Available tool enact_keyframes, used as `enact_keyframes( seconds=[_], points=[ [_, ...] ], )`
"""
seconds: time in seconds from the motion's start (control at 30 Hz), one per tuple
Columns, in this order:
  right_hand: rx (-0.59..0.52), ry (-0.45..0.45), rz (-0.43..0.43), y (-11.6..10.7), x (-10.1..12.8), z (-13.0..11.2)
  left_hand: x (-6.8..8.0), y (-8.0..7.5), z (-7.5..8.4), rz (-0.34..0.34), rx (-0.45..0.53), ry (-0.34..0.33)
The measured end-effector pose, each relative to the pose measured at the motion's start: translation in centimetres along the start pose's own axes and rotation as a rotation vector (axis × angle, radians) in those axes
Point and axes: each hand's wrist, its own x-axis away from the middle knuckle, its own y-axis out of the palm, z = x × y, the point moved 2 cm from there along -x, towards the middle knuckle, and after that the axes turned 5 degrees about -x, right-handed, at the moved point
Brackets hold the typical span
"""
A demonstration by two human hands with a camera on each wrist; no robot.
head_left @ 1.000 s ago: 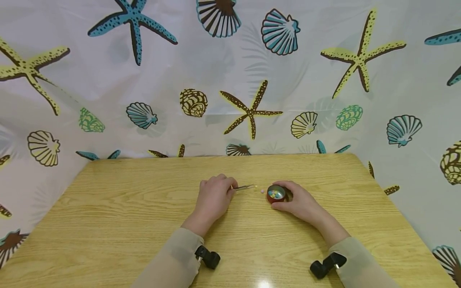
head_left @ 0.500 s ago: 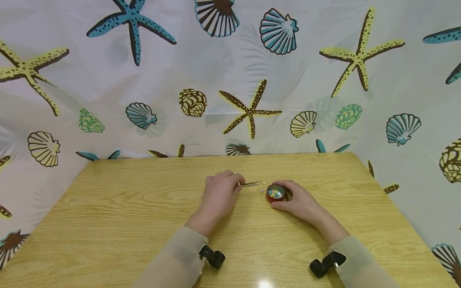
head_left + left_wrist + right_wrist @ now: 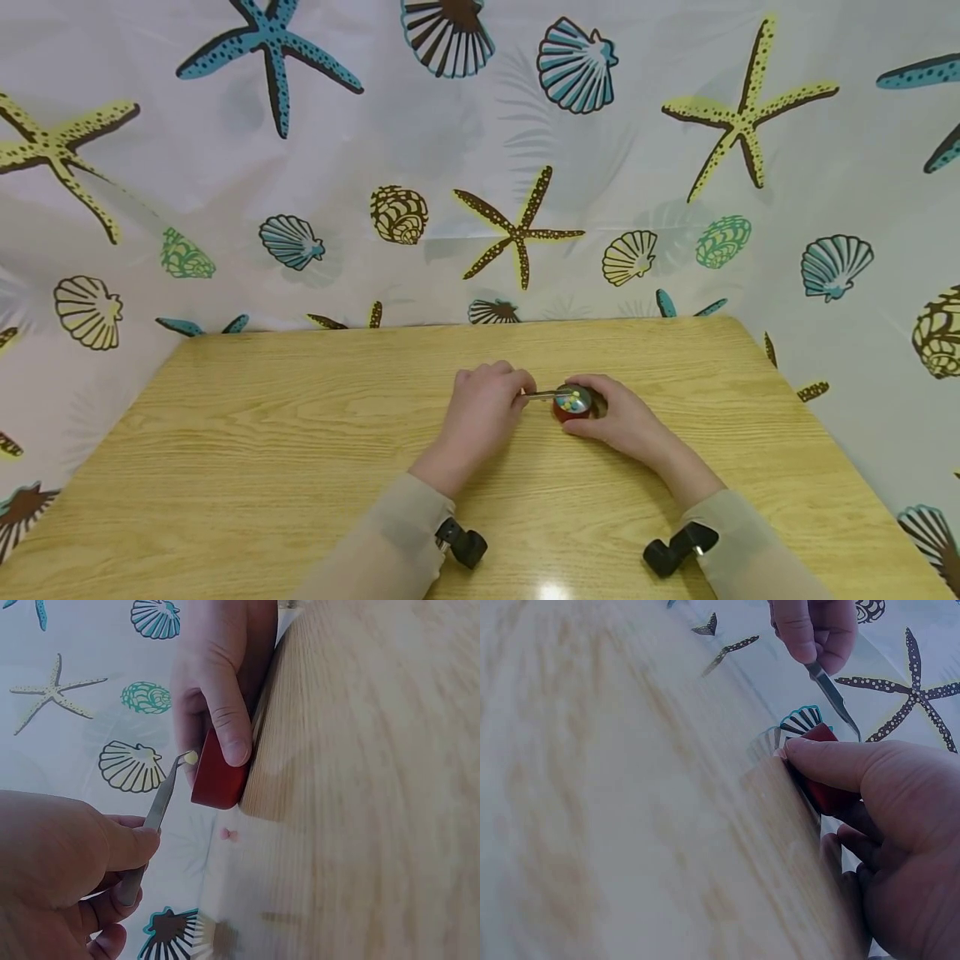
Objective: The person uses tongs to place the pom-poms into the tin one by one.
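Observation:
A small red round container (image 3: pixel 573 404) with several coloured beads inside stands on the wooden table (image 3: pixel 300 450). My right hand (image 3: pixel 611 412) grips its side, thumb and fingers curled round it (image 3: pixel 219 776). My left hand (image 3: pixel 491 400) pinches metal tweezers (image 3: pixel 543 394), whose tips reach over the container's rim. In the left wrist view the tweezers (image 3: pixel 160 806) hold a small yellow bead (image 3: pixel 190 757) just above the container. A pink bead (image 3: pixel 225 835) lies on the table beside the container. In the right wrist view the tweezers (image 3: pixel 831 690) point down at the red container (image 3: pixel 829 791).
A sea-shell and starfish patterned curtain (image 3: pixel 480 167) hangs behind and round the table. The table's far edge (image 3: pixel 465 327) runs just beyond the hands. Black camera mounts sit on both wrists (image 3: pixel 461 543).
My left hand has moved right with the tweezers, carrying the yellow bead from the table's surface to above the red container. The right hand and container have stayed put.

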Motion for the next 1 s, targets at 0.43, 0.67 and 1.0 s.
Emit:
enact_keyframes(
  seconds=[0.43, 0.67, 1.0],
  points=[
    [0.012, -0.012, 0.002, 0.0, 0.0, 0.1, 0.0, 0.7, 0.5, -0.007, -0.013, 0.003],
    [0.007, -0.019, 0.000, 0.0, 0.0, 0.0, 0.1, 0.7, 0.4, -0.007, -0.007, -0.001],
    [0.008, -0.002, 0.007, 0.0, 0.2, -0.1, 0.4, 0.0, -0.8, 0.021, -0.014, -0.043]
  ],
)
